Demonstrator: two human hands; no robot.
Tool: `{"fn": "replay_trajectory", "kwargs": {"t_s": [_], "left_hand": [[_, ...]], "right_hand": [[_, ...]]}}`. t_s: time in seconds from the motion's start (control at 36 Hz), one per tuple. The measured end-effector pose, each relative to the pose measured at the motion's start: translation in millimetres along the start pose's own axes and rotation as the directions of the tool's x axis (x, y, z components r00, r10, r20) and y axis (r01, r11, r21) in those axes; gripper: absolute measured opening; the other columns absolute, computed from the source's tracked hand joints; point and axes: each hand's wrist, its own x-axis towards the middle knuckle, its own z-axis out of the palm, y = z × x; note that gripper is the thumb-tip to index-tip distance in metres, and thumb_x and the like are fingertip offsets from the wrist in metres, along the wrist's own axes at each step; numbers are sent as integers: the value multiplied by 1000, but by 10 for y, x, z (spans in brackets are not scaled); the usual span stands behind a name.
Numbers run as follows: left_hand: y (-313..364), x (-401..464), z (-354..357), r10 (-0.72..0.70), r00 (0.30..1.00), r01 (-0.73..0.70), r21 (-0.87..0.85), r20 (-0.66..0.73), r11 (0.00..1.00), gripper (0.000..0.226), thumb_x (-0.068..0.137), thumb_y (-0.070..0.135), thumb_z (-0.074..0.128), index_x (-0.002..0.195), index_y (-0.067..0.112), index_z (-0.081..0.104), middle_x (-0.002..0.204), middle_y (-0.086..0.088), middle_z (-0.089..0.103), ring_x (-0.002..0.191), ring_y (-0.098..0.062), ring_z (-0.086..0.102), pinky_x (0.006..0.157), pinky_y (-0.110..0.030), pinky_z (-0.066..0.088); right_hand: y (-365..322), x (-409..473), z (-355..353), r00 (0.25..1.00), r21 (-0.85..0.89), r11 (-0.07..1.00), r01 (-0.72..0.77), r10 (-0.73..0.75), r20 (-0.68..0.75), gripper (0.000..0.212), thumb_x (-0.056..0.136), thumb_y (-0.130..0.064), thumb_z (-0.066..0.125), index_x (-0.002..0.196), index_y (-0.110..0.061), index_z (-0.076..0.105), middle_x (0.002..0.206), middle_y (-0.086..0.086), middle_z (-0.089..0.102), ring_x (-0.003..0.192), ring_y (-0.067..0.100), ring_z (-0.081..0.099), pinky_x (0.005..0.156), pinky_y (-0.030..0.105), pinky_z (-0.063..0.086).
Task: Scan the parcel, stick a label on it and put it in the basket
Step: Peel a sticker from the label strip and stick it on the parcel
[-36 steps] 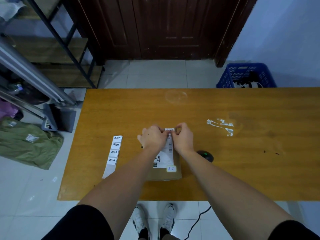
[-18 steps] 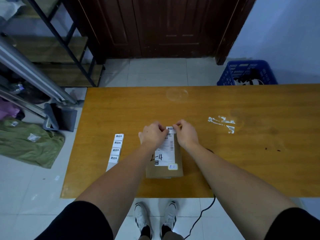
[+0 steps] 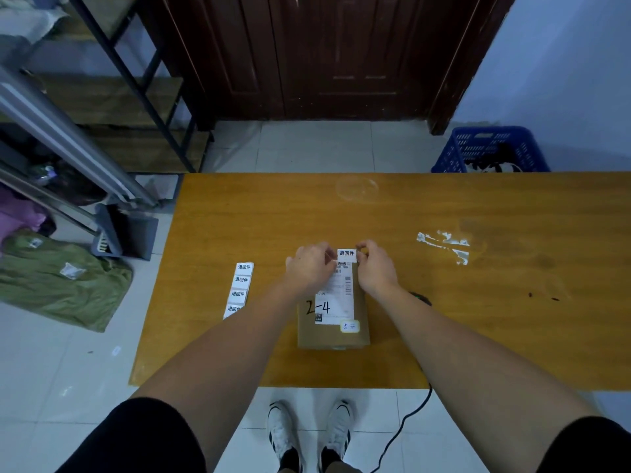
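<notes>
I'm labelling: both hands, left hand [image 3: 309, 264] and right hand [image 3: 377, 264], pinch the label [image 3: 346, 254] at the parcel's [image 3: 333, 331] far end; pressing flat comes next.

Brown cardboard parcel [image 3: 333, 322] lies flat at frame centre; small white label [image 3: 346, 255] at its far edge; blue basket [image 3: 490, 150] upper right.

The label [image 3: 346, 254] and strip [image 3: 239, 287] read "退回件"; the parcel [image 3: 333, 312] bears "2-4".
</notes>
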Motion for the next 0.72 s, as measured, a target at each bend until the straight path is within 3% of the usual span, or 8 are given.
{"fn": "replay_trajectory", "kwargs": {"t_s": [0.08,0.17,0.28,0.39,0.5,0.58,0.67,0.72], "left_hand": [[-109,-126,-131,62,995,-63,-4,-77,998,14,99,27,58,112,27,64,101,11,61,106,-17,58,95,-42,45],[-294,-266,-166,-4,989,-2,-40,-147,999,27,99,32,58,123,21,59,114,3,55,112,-21,55,97,-43,46],[-480,-449,-40,-150,989,140,-268,-15,953,83,85,56,74,146,14,37,141,-4,37,128,-24,46,107,-50,44],[-504,-538,129,-218,976,204,-395,8,896,113,73,55,86,154,13,20,150,-4,24,138,-27,39,111,-49,42],[-571,-610,309,-297,949,310,-452,102,837,115,72,56,86,155,9,22,149,-8,30,136,-28,43,106,-44,42],[-597,-696,390,-313,911,412,-559,268,719,91,78,66,75,147,14,45,145,-6,54,112,-22,61,99,-40,51],[-541,-753,389,-287,902,429,-594,322,681,75,90,67,60,144,15,55,139,-7,65,110,-23,64,98,-38,51],[-487,-771,312,-284,901,431,-588,329,685,72,94,66,53,140,11,59,136,-11,66,116,-28,65,105,-44,51]], "right_hand": [[44,-83,-54,998,69,997,-46,43,39,41,111,-29,42,151,-20,45,139,13,64,121,31,62,94,43,52],[107,-212,-90,994,98,992,-80,72,85,53,110,-39,43,158,-17,36,144,13,62,127,32,60,98,43,50],[233,-443,-53,975,150,976,-161,133,176,76,102,-59,49,163,-17,28,158,11,50,141,33,50,110,46,44],[402,-629,31,933,216,940,-264,191,306,95,91,-69,60,164,-18,27,160,8,48,141,30,51,113,46,45],[541,-733,129,899,229,924,-307,202,390,80,89,-66,65,154,-23,46,128,-7,71,111,15,69,94,38,59],[555,-808,157,884,285,897,-337,198,423,64,92,-63,63,144,-26,56,100,-22,69,92,2,69,71,22,54],[521,-872,132,871,347,861,-372,194,452,62,91,-64,64,144,-32,57,102,-22,71,96,4,70,75,23,54],[489,-892,74,867,396,836,-381,174,466,69,85,-68,68,145,-37,55,111,-19,73,104,9,71,92,33,57]]}}
